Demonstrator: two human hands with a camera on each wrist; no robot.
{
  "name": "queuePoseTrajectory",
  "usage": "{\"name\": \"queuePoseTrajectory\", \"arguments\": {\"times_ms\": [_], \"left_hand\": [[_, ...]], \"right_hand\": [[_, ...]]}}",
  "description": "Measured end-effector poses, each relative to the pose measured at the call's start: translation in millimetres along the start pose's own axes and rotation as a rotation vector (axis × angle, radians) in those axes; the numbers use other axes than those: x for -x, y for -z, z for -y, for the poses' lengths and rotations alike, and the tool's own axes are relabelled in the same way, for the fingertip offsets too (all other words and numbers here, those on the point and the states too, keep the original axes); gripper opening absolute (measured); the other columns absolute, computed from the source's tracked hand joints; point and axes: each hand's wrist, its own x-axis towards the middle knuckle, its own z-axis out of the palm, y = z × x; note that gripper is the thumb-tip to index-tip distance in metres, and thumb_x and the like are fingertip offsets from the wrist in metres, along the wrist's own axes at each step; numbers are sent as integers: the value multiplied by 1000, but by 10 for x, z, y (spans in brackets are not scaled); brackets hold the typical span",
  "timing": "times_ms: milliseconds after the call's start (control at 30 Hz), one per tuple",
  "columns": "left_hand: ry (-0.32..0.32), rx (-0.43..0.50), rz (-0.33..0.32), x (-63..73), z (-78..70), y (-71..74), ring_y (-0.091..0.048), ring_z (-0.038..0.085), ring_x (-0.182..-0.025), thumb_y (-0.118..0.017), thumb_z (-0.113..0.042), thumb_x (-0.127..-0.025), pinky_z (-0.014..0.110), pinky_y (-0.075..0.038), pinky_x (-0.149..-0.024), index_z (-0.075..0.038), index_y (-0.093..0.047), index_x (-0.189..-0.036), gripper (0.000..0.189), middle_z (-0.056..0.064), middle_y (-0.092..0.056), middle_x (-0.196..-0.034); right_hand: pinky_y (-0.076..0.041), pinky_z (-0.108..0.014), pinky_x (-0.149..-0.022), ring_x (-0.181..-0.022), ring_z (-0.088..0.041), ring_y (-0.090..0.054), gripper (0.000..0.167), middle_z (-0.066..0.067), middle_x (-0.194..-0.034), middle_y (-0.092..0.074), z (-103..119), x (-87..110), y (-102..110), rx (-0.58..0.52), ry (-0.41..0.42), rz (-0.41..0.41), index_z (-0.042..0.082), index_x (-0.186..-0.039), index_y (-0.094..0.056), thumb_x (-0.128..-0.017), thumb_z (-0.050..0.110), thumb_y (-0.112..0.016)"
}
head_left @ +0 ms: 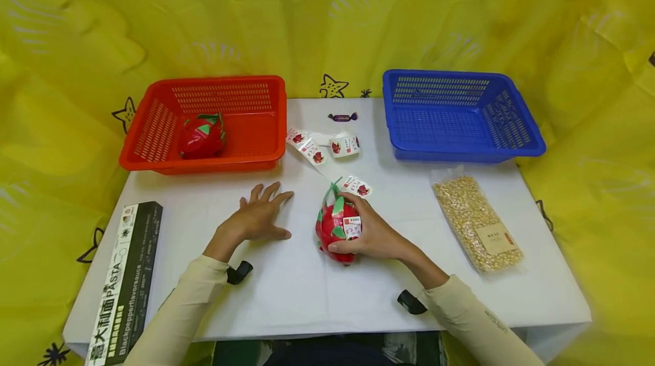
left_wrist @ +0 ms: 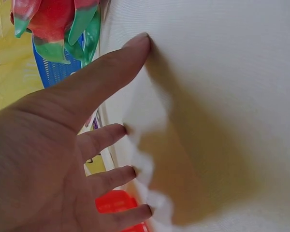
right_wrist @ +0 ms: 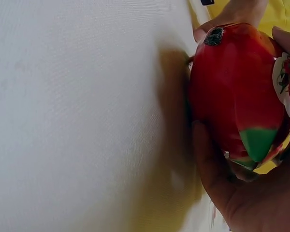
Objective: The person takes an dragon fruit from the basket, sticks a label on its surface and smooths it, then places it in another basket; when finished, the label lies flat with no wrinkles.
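Head view: right hand [head_left: 372,234] grips the labelled dragon fruit [head_left: 330,226] between thumb and fingers, left hand [head_left: 257,217] spread nearby.

"PASTA", "Blackpepperflavorsauce" on b/w box [head_left: 125,283]

Setting: an improvised tabletop recording booth; the type of building is not showing. A yellow curtain [head_left: 302,30] with star drawings is hanging behind and along both sides, closing in a white-covered table [head_left: 286,303]. Small black cameras [head_left: 239,273] are sitting beside two sleeves [head_left: 189,292], indicating recording. A red basket [head_left: 220,165] and a blue basket [head_left: 460,156] are lining the back edge.
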Motion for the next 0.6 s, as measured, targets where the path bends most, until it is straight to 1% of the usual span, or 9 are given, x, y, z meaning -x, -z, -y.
{"name": "queuePoseTrajectory", "arguments": {"times_ms": [100, 167, 267, 333, 400, 467, 600], "left_hand": [[5, -8, 7, -6, -8, 8, -7, 56, -158, -87, -36, -88, 88, -15, -113, -17, -35, -166, 96, 22, -13, -175], [7, -10, 8, -9, -12, 10, -7, 56, -157, -87, -36, -88, 88, -15, -113, -17, -35, -166, 96, 22, -13, -175], [7, -8, 10, -9, -13, 9, -7, 56, -158, -87, -36, -88, 88, -15, -113, -17, -35, -166, 96, 22, -13, -175], [7, -4, 10, -4, -13, 7, -7, 57, -158, -87, -36, -88, 88, -15, -113, -17, -35, -166, 96, 22, -13, -175], [6, -1, 10, 0, -10, 5, -6, 57, -158, -87, -35, -88, 88, -14, -113, -17, -34, -166, 96, 22, -12, -175], [6, 3, 10, 4, -8, 4, -6, 57, -158, -87, -35, -89, 88, -14, -113, -17, -34, -166, 95, 22, -12, -175], [7, 4, 11, 4, -8, 4, -5, 57, -158, -86, -35, -89, 88, -13, -113, -17, -34, -166, 95, 22, -12, -176]], "right_hand": [[-56, -46, -102, -130, -30, -54, 110, -14, -151, -44, 1, -3, -1, -11, -4, 3, 16, -164, -26, -80, 40, -92], [-56, -45, -102, -130, -29, -54, 110, -13, -151, -44, -6, -3, 22, -28, -21, 28, 19, -165, -24, -81, 41, -92], [-55, -45, -103, -133, -30, -54, 100, -12, -153, -45, -27, 7, 92, -108, -63, 95, 25, -167, -22, -90, 43, -84], [-54, -46, -105, -135, -30, -55, 89, -12, -154, -47, -34, 15, 149, -170, -84, 135, 29, -168, -21, -98, 42, -75], [-52, -48, -107, -135, -32, -56, 78, -13, -154, -48, -38, 22, 196, -219, -85, 164, 29, -168, -22, -104, 41, -67], [-51, -48, -107, -134, -31, -58, 73, -13, -154, -48, -36, 21, 223, -241, -82, 178, 29, -167, -23, -107, 41, -62], [-52, -48, -106, -130, -31, -60, 69, -15, -151, -48, -35, 16, 244, -270, -82, 191, 29, -166, -25, -107, 40, -60]]}}
